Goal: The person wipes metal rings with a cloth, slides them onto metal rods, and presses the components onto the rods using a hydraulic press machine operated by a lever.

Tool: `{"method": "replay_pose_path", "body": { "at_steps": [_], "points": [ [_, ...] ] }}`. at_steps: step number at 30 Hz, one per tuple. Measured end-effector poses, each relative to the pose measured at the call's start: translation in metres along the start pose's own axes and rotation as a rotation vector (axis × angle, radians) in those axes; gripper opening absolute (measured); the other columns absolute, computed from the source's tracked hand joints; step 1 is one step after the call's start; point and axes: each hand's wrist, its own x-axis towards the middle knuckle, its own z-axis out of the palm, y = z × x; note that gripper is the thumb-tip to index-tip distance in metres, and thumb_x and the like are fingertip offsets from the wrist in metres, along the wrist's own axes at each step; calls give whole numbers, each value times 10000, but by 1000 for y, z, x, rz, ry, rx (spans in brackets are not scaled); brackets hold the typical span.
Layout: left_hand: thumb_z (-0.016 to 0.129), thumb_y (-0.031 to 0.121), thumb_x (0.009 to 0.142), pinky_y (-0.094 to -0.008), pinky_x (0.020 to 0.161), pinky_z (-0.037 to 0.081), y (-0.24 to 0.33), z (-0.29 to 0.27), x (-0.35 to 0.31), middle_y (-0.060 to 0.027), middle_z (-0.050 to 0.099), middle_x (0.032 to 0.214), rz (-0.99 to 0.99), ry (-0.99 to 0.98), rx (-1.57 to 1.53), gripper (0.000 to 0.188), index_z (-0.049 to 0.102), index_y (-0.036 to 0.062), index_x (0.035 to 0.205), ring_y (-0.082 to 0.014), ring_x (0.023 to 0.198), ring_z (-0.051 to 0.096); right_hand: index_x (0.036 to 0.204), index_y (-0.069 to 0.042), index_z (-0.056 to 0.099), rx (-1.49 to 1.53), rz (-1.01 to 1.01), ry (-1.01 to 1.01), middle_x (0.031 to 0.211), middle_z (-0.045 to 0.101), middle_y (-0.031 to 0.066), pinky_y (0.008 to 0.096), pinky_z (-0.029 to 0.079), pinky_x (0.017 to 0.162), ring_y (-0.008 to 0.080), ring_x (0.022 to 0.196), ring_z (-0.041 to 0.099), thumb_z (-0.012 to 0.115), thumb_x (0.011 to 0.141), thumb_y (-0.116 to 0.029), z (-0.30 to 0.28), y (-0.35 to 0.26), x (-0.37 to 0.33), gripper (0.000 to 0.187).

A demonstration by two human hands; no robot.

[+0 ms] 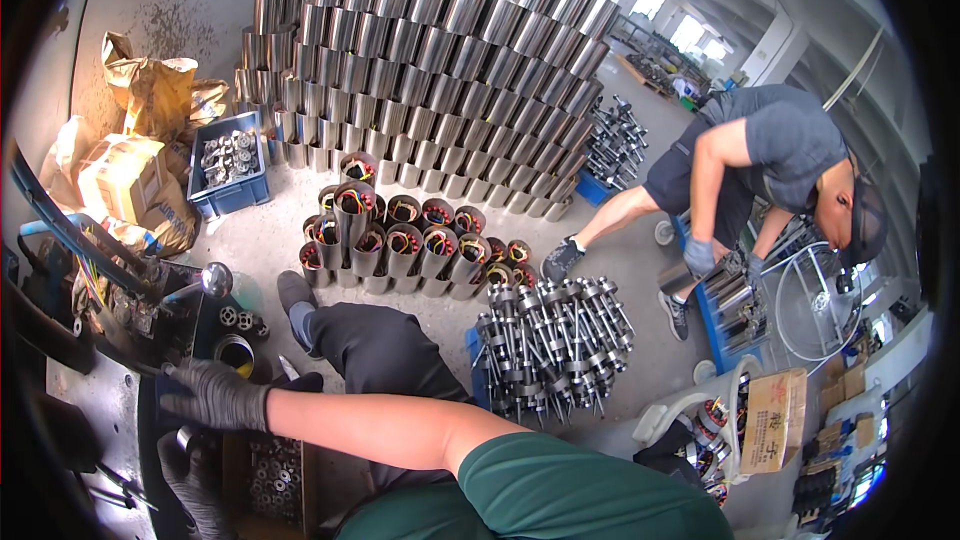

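In the head view, the person's right hand (215, 395) in a dark glove reaches to the left across the body and lies flat, fingers spread, on the edge of the dark machine table (95, 420); it grips nothing. The left hand (195, 485), also gloved, is low at the near left, and I cannot tell if it is closed or open. Just beyond the right hand is a metal ring (236, 352) seated in the machine, and near it a lever with a round knob (215, 278). The ring looks like stiff steel, rather heavy and smooth, so better to take it by the outer rim. Far behind are stacked steel cylinders (440, 50), wound stators (400, 240) on the floor, and a second person (770, 170) bending at right
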Motion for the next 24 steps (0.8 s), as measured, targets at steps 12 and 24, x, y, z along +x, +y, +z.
{"method": "replay_pose_path", "body": {
  "at_steps": [12,24],
  "points": [
    [615,-99,961,-452,1127,469,-80,-25,-6,-213,462,1496,-117,173,-297,698,333,115,1563,-310,1331,524,1154,-40,604,10,437,-450,986,706,233,494,521,838,401,953,694,659,913,-523,-8,-26,-24,543],
    [798,218,921,-392,1030,508,-26,-1,8,-114,586,1329,-94,-42,-144,605,485,9,1395,-244,1242,574,1041,-56,636,84,251,-269,894,688,203,465,527,770,380,870,687,537,1039,-368,7,-6,-38,327]
  ]
}}
